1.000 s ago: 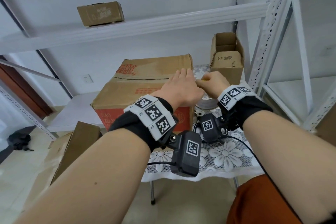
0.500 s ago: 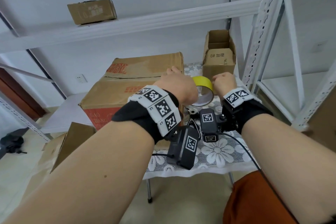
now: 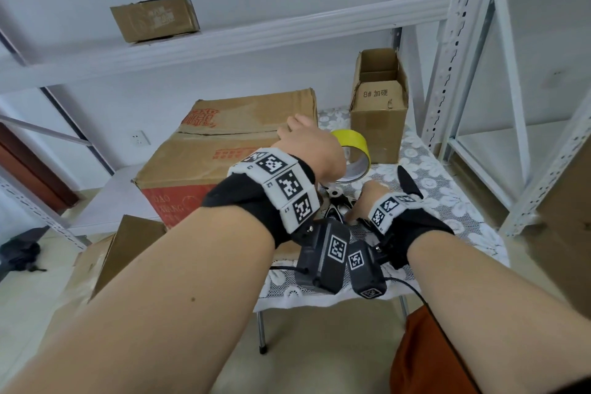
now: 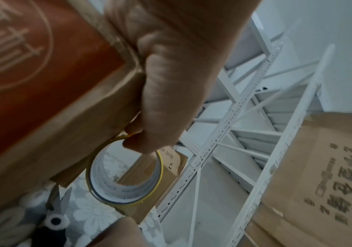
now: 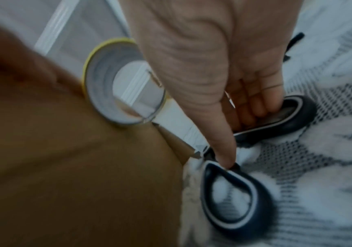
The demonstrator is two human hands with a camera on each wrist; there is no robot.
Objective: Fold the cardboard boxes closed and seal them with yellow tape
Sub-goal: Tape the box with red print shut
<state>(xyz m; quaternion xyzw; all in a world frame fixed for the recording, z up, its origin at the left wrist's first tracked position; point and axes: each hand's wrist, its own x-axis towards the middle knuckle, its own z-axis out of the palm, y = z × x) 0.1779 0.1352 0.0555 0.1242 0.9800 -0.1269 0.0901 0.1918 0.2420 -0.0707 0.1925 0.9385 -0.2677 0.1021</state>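
A big brown cardboard box (image 3: 224,150) with red print stands on the table, its top flaps folded shut. My left hand (image 3: 310,147) is at the box's near right corner and pinches the rim of the yellow tape roll (image 3: 351,147), which hangs under the thumb (image 4: 166,93) in the left wrist view, tape roll (image 4: 126,177). My right hand (image 3: 371,198) is low on the table at the black-handled scissors (image 3: 407,182). Its fingers (image 5: 261,103) curl into one handle loop and the thumb touches the other loop of the scissors (image 5: 234,192). A small open box (image 3: 379,105) stands behind.
The table wears a lace flower cloth (image 3: 454,201). White metal shelving (image 3: 460,41) rises close on the right, with another box (image 3: 155,19) on the upper shelf. Flattened cardboard (image 3: 128,249) leans at the left on the floor. A large carton (image 3: 569,217) stands at the right edge.
My left hand has lifted the tape roll up beside the box corner. My right hand has left the roll and dropped to the scissors on the table.
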